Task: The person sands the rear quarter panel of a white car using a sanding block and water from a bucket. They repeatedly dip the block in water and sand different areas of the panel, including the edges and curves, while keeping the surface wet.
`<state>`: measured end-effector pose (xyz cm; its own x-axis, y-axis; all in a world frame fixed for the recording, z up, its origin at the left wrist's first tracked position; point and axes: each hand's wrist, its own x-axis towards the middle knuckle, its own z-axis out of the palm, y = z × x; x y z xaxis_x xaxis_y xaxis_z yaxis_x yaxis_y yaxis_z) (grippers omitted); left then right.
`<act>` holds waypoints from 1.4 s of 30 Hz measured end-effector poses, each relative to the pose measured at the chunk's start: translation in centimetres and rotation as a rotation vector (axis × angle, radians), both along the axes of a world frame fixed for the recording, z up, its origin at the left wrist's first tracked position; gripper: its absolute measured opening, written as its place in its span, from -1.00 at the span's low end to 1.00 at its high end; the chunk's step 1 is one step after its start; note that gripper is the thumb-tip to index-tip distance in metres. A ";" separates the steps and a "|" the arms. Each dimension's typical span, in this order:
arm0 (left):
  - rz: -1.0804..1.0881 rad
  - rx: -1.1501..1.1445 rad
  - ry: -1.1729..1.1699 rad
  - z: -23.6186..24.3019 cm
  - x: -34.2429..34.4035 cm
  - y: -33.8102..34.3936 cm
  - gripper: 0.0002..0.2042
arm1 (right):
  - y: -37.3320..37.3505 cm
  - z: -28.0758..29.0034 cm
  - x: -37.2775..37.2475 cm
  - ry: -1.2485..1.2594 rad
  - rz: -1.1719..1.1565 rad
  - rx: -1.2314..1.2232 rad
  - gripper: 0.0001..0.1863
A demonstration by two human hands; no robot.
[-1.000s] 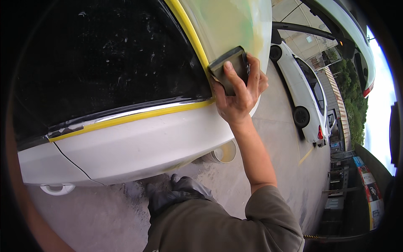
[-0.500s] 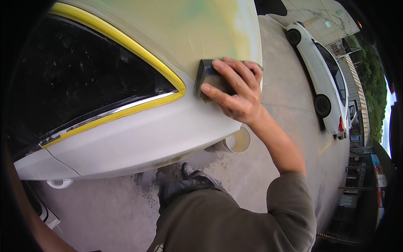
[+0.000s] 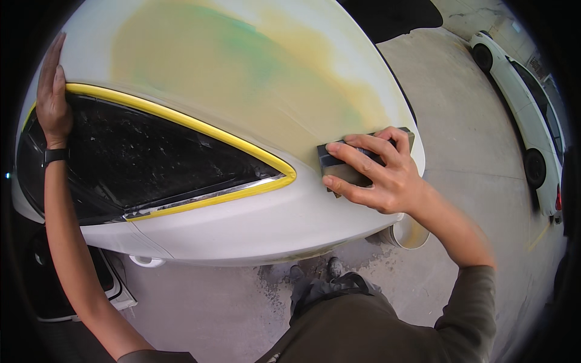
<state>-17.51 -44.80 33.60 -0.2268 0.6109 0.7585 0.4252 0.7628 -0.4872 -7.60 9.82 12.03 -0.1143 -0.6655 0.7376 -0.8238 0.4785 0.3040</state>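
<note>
My right hand (image 3: 390, 181) is wrapped over a dark, flat-sided sanding block (image 3: 346, 172). The block lies against the white rear body panel of a car (image 3: 254, 227), just beyond the pointed corner of its side window (image 3: 163, 160). Yellow masking tape (image 3: 181, 119) runs around that dark, dust-specked window. Above the tape, the panel has a tan filler patch with green and yellow tinges (image 3: 242, 78). At the far left, my left hand (image 3: 53, 106) lies flat over the window's upper edge, fingers stretched out, a black band at the wrist.
Below the block stands a pale bucket (image 3: 411, 233) on the concrete floor (image 3: 206, 302), near a wet patch. A white car (image 3: 523, 103) is parked at the right. A door handle (image 3: 147, 261) juts from the car's lower left side. A dark-glazed panel (image 3: 66, 278) shows beneath my left forearm.
The view has swung left, so the car and the parked one sit further right. My left hand has come into view on the car. My right hand still holds the block near the window corner.
</note>
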 end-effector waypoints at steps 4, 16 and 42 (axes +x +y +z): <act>0.052 0.043 0.020 -0.4 0.2 0.7 -0.49 | -9.3 8.4 -4.5 0.035 0.148 -0.055 -0.87; 0.055 0.105 0.021 -0.7 1.1 2.5 -0.52 | -6.8 10.3 -4.7 0.027 0.069 0.070 -0.60; 0.017 0.036 0.080 -0.4 0.7 1.5 -0.58 | -3.1 8.1 -3.9 0.022 -0.279 -0.379 -0.38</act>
<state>-16.85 -43.25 33.16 -0.1749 0.5793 0.7961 0.3731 0.7873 -0.4909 -11.54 6.68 20.13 -0.2318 -0.2950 0.9270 -0.6434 0.7612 0.0814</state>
